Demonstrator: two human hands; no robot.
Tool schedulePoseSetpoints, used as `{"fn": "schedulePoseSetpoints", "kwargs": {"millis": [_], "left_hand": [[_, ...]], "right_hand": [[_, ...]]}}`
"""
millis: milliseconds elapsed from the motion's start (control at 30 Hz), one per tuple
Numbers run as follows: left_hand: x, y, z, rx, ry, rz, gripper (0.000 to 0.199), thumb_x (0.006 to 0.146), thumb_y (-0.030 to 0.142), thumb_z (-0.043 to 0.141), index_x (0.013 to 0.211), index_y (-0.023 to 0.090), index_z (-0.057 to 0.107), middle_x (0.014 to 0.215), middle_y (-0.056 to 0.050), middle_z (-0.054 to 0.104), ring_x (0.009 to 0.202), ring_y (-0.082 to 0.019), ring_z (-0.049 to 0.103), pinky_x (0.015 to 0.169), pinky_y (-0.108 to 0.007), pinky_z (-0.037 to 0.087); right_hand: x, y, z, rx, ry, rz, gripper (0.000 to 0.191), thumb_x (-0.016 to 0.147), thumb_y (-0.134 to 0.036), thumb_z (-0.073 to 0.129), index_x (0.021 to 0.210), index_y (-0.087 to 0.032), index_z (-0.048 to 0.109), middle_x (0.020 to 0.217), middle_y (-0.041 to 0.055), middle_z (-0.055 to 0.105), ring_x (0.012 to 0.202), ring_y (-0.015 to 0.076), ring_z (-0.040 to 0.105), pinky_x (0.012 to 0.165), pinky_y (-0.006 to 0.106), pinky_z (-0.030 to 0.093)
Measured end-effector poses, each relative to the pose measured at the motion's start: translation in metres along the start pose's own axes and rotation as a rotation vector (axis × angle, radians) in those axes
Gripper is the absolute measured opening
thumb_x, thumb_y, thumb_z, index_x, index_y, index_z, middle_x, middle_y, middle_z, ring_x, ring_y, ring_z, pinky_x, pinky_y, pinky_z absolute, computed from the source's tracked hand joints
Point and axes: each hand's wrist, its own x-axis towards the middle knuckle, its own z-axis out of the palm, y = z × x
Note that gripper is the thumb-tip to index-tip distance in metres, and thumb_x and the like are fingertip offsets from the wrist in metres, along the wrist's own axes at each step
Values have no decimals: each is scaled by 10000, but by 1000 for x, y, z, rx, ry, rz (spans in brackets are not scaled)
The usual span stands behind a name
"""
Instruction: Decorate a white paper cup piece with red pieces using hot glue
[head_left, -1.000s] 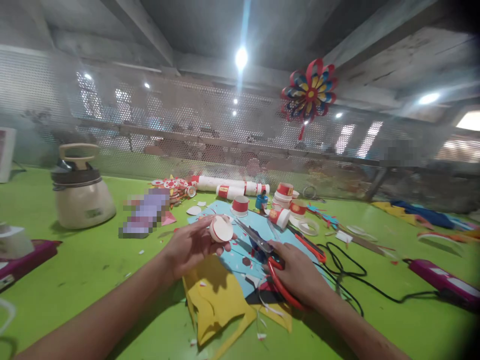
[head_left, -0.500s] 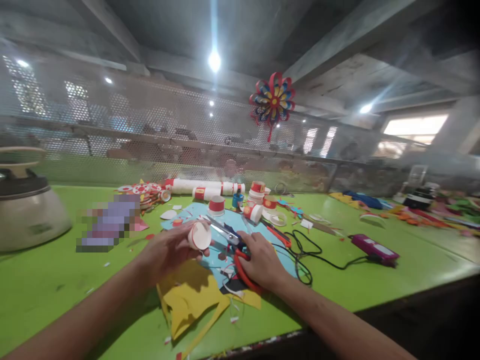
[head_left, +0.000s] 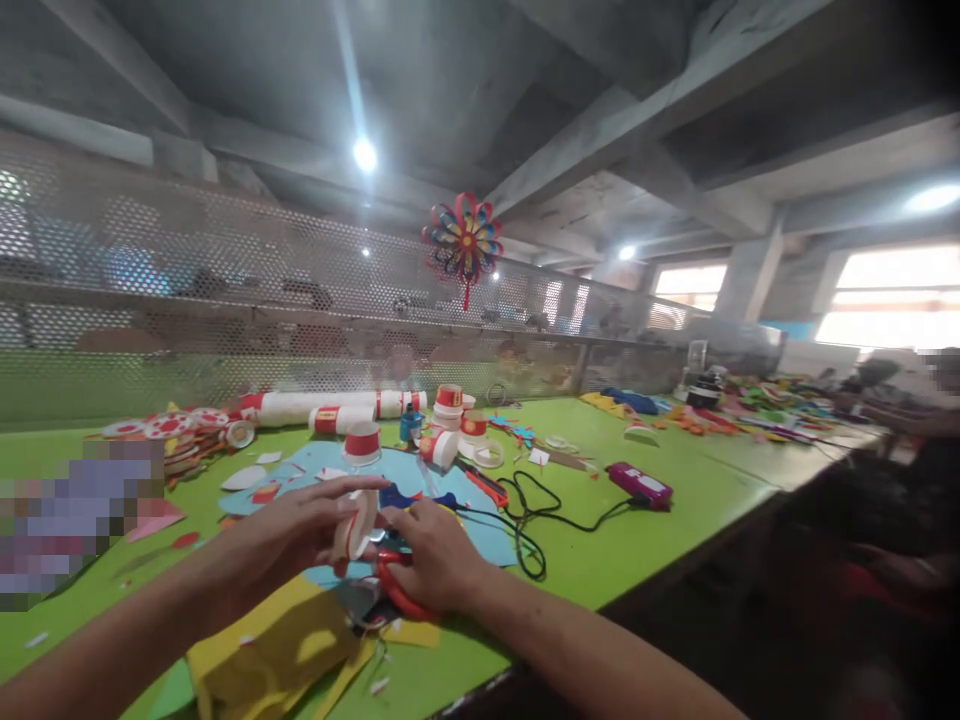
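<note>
Between the fingers and thumb of my left hand (head_left: 304, 525) is a white paper cup (head_left: 360, 522) with a red band, tilted so its side faces me. My right hand (head_left: 444, 555) grips a pair of scissors by the red handle (head_left: 403, 588), close against the cup's right side. The blades are mostly hidden by the cup and fingers. Beneath both hands lie light blue paper (head_left: 480, 535), paper scraps and crumpled yellow paper (head_left: 270, 640). Just beyond stands an upside-down red and white cup (head_left: 362, 442).
Stacked cups (head_left: 450, 400), a blue bottle (head_left: 410, 424) and a long row of nested cups (head_left: 330, 404) stand behind. A black cord runs to a purple power box (head_left: 639, 484). A perforated metal screen (head_left: 300, 340) borders the green table (head_left: 697, 490). A person sits far right.
My view has swung right, so the table things appear further left. The cup has turned from mouth-facing to side-on, and the scissors have come up against it.
</note>
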Motion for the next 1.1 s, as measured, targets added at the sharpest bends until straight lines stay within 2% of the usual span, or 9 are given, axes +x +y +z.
{"fn": "schedulePoseSetpoints", "kwargs": {"millis": [133, 267, 367, 467, 600, 700, 800, 967, 1100], "left_hand": [[4, -9, 5, 21, -4, -31, 380, 793, 271, 707, 1161, 187, 665, 1045, -113, 705, 911, -230, 661, 769, -296, 516], [3, -22, -4, 3, 50, -14, 382, 769, 297, 731, 1138, 218, 672, 1085, -83, 693, 949, -214, 648, 805, -281, 518], [2, -28, -11, 7, 73, -12, 404, 725, 315, 772, 1107, 232, 672, 1026, -65, 702, 926, -222, 655, 764, -273, 527], [2, -28, -13, 2, 77, -23, 488, 690, 312, 803, 1149, 260, 645, 1034, -54, 701, 944, -230, 654, 786, -280, 525], [-2, -26, -10, -8, 64, -25, 525, 730, 328, 773, 1223, 258, 609, 1053, -65, 699, 913, -213, 660, 777, -274, 520], [-3, -27, -8, -19, 62, 0, 538, 745, 343, 754, 1250, 239, 596, 1029, -78, 705, 814, -198, 672, 675, -253, 522], [-1, -31, -4, -13, 78, -18, 501, 739, 344, 757, 1203, 205, 629, 952, -86, 723, 757, -200, 681, 618, -238, 516], [-1, -34, 1, -38, 130, -29, 344, 704, 343, 779, 1014, 208, 713, 842, -67, 735, 756, -221, 676, 656, -273, 535], [1, -38, -3, -57, 175, -40, 358, 701, 367, 771, 1020, 217, 712, 837, -66, 729, 794, -254, 667, 665, -314, 541]], "right_hand": [[-1, 0, 1, -4, 19, 13, 442, 750, -362, 618, 1156, -194, 564, 969, 103, 640, 883, 260, 581, 734, 341, 445], [0, -1, 2, -11, 46, 22, 398, 753, -361, 614, 1106, -178, 588, 929, 113, 636, 841, 260, 584, 699, 341, 438], [1, 0, 1, -15, 54, 4, 418, 721, -348, 630, 1103, -184, 594, 893, 96, 646, 816, 254, 588, 686, 333, 435], [2, 0, -1, -27, 41, -31, 402, 713, -359, 628, 1082, -202, 608, 863, 74, 656, 801, 245, 591, 679, 322, 431], [2, -1, -4, -36, 8, -71, 394, 726, -361, 623, 1087, -203, 611, 880, 75, 663, 803, 233, 594, 675, 311, 429], [2, -1, -5, -31, -4, -76, 393, 736, -346, 613, 1101, -199, 605, 895, 83, 668, 802, 232, 596, 667, 310, 429], [3, 0, -4, -19, 1, -71, 417, 740, -347, 606, 1122, -181, 607, 900, 99, 670, 809, 239, 600, 676, 318, 437], [12, 5, 6, -4, 20, -62, 410, 743, -376, 613, 1103, -180, 629, 886, 102, 681, 816, 249, 608, 688, 328, 447], [23, 9, 13, -3, 33, -50, 376, 759, -406, 602, 1061, -186, 640, 862, 102, 685, 812, 260, 613, 690, 342, 453]]}}
